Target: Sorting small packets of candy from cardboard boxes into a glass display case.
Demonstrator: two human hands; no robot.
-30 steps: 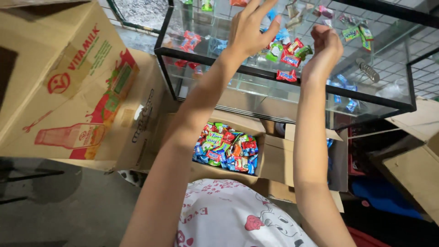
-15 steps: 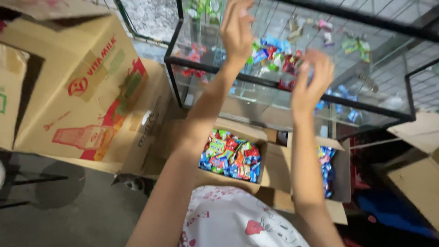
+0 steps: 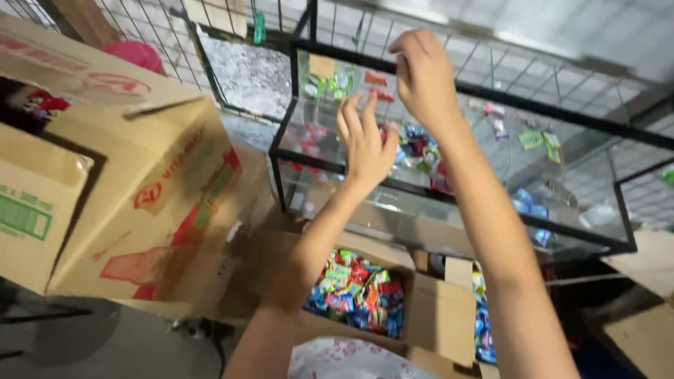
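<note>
Left hand (image 3: 365,144), centre of frame, has fingers spread open and flat with nothing gripped, above the small candy packets (image 3: 414,151) lying on the glass shelf (image 3: 449,231) of the black-framed display case (image 3: 295,98); right hand (image 3: 425,77), upper centre, is loosely curled, and whether it pinches anything cannot be told. Risk, as judged: a sweep of either hand could knock packets off the shelf edge, or lean weight on the glass. Below centre, an open carton of red, green and blue candy packets (image 3: 358,298); at left, tan cardboard boxes (image 3: 140,203) with red printed bottle graphics and one green-striped label.
</note>
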